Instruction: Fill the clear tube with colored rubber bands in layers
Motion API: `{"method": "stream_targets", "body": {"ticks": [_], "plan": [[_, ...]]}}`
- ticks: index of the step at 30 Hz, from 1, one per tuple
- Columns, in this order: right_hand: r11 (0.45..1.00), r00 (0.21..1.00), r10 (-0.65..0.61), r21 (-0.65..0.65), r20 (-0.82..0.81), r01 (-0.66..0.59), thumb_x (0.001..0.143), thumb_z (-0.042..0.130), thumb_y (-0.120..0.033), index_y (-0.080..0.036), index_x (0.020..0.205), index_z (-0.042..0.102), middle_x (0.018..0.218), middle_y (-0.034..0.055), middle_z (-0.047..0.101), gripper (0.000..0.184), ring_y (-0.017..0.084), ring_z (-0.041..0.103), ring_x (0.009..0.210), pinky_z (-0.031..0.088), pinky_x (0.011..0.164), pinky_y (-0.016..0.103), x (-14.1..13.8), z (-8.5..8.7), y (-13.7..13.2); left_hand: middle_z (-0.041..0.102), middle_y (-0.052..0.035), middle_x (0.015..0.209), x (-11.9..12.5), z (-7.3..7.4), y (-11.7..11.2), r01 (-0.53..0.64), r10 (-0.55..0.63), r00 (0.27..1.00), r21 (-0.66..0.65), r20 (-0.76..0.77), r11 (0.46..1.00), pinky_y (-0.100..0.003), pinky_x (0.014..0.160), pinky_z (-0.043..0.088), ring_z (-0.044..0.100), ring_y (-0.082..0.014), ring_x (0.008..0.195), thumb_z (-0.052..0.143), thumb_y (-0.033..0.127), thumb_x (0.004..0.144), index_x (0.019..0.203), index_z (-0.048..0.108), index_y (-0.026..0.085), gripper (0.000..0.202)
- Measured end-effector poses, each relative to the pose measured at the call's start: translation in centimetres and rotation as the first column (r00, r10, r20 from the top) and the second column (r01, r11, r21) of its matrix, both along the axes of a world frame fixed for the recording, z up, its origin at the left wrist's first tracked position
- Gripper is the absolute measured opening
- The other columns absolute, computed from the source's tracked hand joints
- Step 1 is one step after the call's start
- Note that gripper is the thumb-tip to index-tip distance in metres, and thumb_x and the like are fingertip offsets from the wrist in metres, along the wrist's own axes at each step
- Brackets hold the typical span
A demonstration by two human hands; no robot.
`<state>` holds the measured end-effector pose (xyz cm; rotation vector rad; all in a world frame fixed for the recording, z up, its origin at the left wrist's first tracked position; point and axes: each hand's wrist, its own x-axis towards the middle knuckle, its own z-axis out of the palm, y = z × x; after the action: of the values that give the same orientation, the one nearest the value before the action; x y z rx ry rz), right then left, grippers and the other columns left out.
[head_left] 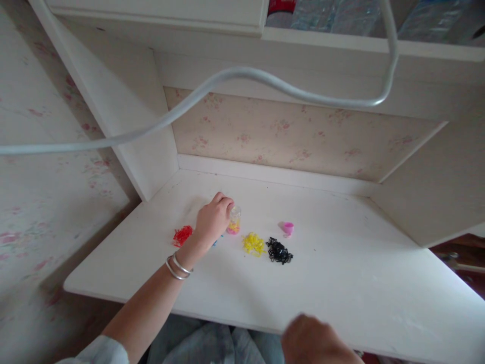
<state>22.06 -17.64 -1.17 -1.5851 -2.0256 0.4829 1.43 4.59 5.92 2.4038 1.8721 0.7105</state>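
My left hand [215, 218] reaches over the desk, its fingers closed at the top of a small clear jar [235, 216] with yellow and pink bits inside. Under and beside that hand, a little blue [216, 241] shows, mostly hidden. A pile of small red bands [183, 235] lies left of my wrist. To the right of the jar are a pile of yellow bands [253, 244] and a pile of black bands [279, 251]. Behind the black pile sits a pink cap [288, 228]. My right hand [314, 341] is at the desk's front edge, smeared by motion, its fingers hidden.
The white desk [352, 283] has raised side panels and a back rail. A white cable [250, 75] hangs across the view above the desk. Plastic bottles [333, 15] stand on the upper shelf. Floral wallpaper [87, 177] covers the wall at left.
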Motion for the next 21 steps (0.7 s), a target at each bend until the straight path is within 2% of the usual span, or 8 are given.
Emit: {"method": "stream_targets", "body": {"ticks": [1,3,5,7,11,15,18,21], "plan": [[1.000,1.000,-0.001,-0.007,0.007,0.001,0.094,0.039,-0.054,-0.030,0.090,0.069,0.090,0.0025,0.068,0.039,0.011,0.065,0.075,0.052,0.065,0.020,-0.5,0.8,2.1,0.058,-0.0005,0.107,0.1,0.0,0.1,0.011,-0.011,1.000,-0.002,-0.012,1.000,-0.024,0.068,0.042,0.061,-0.0129,0.082,0.039,0.030,0.096,0.100,0.063,0.026,0.025],[0.998,0.998,-0.039,-0.044,0.051,0.041,0.095,0.034,-0.052,-0.025,0.093,0.072,0.071,0.0006,0.068,0.046,0.011,0.063,0.060,0.050,0.060,0.021,-1.4,2.1,6.0,0.059,0.0001,0.105,0.2,-0.2,0.2,0.028,-0.028,0.999,-0.010,-0.037,1.000,-0.024,0.066,0.041,0.061,-0.0127,0.078,0.038,0.030,0.096,0.097,0.064,0.026,0.026],[0.983,0.977,-0.137,-0.096,0.166,0.155,0.095,0.043,-0.042,-0.026,0.105,0.069,0.070,0.0007,0.069,0.032,0.015,0.065,0.061,0.046,0.058,0.024,-2.0,2.6,9.1,0.059,0.0003,0.103,0.2,-0.4,0.4,0.041,-0.042,0.998,-0.019,-0.042,0.999,-0.024,0.065,0.041,0.061,-0.0124,0.077,0.038,0.030,0.096,0.097,0.065,0.026,0.027],[0.953,0.927,-0.224,-0.130,0.301,0.273,0.092,0.048,-0.037,-0.030,0.115,0.064,0.078,0.0014,0.072,0.029,0.018,0.067,0.067,0.042,0.056,0.025,-2.3,2.2,10.9,0.060,0.0004,0.102,0.1,-0.5,0.5,0.060,-0.061,0.998,-0.015,-0.008,0.998,-0.023,0.068,0.042,0.061,-0.0123,0.079,0.039,0.029,0.096,0.096,0.066,0.026,0.027],[0.935,0.879,-0.211,-0.173,0.428,0.309,0.093,0.046,-0.032,-0.036,0.112,0.064,0.093,0.0011,0.072,0.026,0.019,0.068,0.077,0.040,0.058,0.024,-2.2,0.1,11.7,0.061,-0.0004,0.099,-0.6,-0.7,0.2,0.077,-0.082,0.987,0.038,0.136,0.996,-0.022,0.078,0.044,0.061,-0.0120,0.084,0.041,0.027,0.095,0.096,0.066,0.024,0.025],[0.933,0.865,-0.218,-0.165,0.453,0.321,0.095,0.041,-0.030,-0.032,0.094,0.068,0.094,0.0007,0.071,0.027,0.018,0.068,0.077,0.038,0.057,0.024,-2.3,-0.8,11.9,0.062,-0.0023,0.096,-1.6,-1.3,-1.4,0.085,-0.100,0.956,0.065,0.276,0.994,-0.023,0.078,0.045,0.060,-0.0117,0.080,0.042,0.028,0.095,0.096,0.065,0.020,0.024],[0.925,0.860,-0.235,-0.168,0.453,0.341,0.097,0.037,-0.031,-0.029,0.092,0.066,0.092,0.0016,0.071,0.030,0.018,0.068,0.077,0.037,0.056,0.024,-2.5,-0.8,12.6,0.064,-0.0031,0.093,-1.7,-2.7,-3.2,0.149,-0.146,0.926,0.020,0.349,0.989,-0.023,0.076,0.046,0.060,-0.0128,0.082,0.042,0.029,0.095,0.093,0.064,0.020,0.025],[0.923,0.863,-0.228,-0.182,0.450,0.339,0.097,0.038,-0.030,-0.027,0.094,0.065,0.093,0.0031,0.071,0.028,0.018,0.068,0.078,0.038,0.058,0.023,-2.7,-0.7,13.2,0.066,-0.0034,0.090,-0.9,-5.0,-4.9,0.276,-0.224,0.905,-0.099,0.361,0.956,-0.023,0.078,0.046,0.061,-0.0139,0.086,0.043,0.026,0.093,0.089,0.065,0.020,0.024]]}}
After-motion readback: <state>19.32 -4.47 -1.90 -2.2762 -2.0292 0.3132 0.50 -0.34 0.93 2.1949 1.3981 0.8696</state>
